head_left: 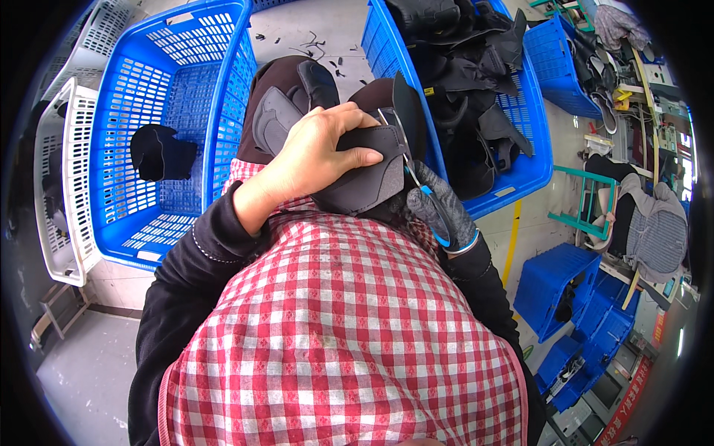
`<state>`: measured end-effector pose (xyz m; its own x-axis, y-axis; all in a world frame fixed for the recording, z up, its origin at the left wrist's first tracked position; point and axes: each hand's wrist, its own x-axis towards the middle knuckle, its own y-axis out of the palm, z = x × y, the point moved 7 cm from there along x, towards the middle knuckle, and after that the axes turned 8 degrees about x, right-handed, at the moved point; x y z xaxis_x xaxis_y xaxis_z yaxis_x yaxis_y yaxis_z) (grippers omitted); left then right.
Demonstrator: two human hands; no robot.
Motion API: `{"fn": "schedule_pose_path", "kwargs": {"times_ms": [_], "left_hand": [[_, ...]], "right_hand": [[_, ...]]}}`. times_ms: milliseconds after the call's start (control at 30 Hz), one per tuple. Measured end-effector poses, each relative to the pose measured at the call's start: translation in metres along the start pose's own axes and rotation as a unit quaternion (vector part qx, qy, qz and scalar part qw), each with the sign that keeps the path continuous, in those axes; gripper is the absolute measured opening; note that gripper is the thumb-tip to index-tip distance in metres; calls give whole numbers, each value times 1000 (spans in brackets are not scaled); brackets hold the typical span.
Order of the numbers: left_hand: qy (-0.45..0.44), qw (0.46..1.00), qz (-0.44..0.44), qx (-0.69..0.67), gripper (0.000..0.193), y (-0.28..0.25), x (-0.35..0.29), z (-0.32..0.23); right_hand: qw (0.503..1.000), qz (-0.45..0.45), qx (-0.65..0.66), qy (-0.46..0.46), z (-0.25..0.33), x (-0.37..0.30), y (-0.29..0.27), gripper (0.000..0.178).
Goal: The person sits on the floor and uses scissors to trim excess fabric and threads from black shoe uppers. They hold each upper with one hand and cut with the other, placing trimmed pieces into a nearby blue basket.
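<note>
My bare left hand (316, 152) pinches a dark grey, shoe-upper-like fabric piece (362, 178) above my lap, thumb on top. In a grey knit glove, my right hand (446, 212) grips scissors (410, 165) with blue-and-black handles. Their blades are spread at the right edge of the piece, pointing away from me. More dark cut pieces (277, 119) rest on my thighs, beyond my left hand. Part of the right fingers is hidden behind the scissor handles.
To the left stands a blue crate (230, 111) holding one black piece (160, 152), with a white crate (85, 186) beside it. A blue crate (539, 141) heaped with black pieces is at right. Black scraps (316, 44) litter the floor ahead.
</note>
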<state>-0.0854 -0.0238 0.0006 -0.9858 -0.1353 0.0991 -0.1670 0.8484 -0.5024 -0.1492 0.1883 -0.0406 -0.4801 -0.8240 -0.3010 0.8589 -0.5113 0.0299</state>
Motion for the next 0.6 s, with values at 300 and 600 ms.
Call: {"fn": "schedule_pose_path", "kwargs": {"times_ms": [300, 600], "left_hand": [[-9, 1000, -11, 24, 39, -1, -1, 0], [10, 998, -35, 56, 36, -3, -3, -5]], "right_hand": [[998, -53, 23, -25, -11, 2, 3, 57], [999, -40, 3, 31, -6, -1, 1, 53]]}}
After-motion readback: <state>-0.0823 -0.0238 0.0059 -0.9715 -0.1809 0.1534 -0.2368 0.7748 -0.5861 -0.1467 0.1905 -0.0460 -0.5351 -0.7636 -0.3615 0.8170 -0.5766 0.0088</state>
